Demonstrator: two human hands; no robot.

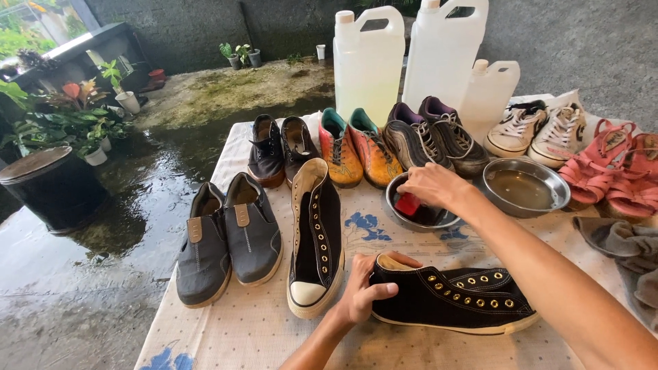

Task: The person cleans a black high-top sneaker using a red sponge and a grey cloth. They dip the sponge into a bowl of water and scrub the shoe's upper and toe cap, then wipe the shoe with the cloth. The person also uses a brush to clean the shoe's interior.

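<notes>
My left hand (pixel 363 288) grips the heel of a black high-top sneaker (pixel 456 296) that lies on its side on the cloth-covered table (pixel 247 329). My right hand (pixel 435 186) reaches into a small steel bowl (pixel 397 205) and holds a red brush-like object (pixel 408 203) over it. The matching black sneaker (pixel 317 236) lies flat just left of my left hand, laces removed.
Pairs of shoes line the table: grey slip-ons (pixel 226 240), dark loafers (pixel 281 147), orange trainers (pixel 353 147), dark runners (pixel 435 137), white sneakers (pixel 538 130), pink sandals (pixel 610 171). A second steel bowl (pixel 524 186), white jugs (pixel 370 62), a grey cloth (pixel 620 243). Wet floor on the left.
</notes>
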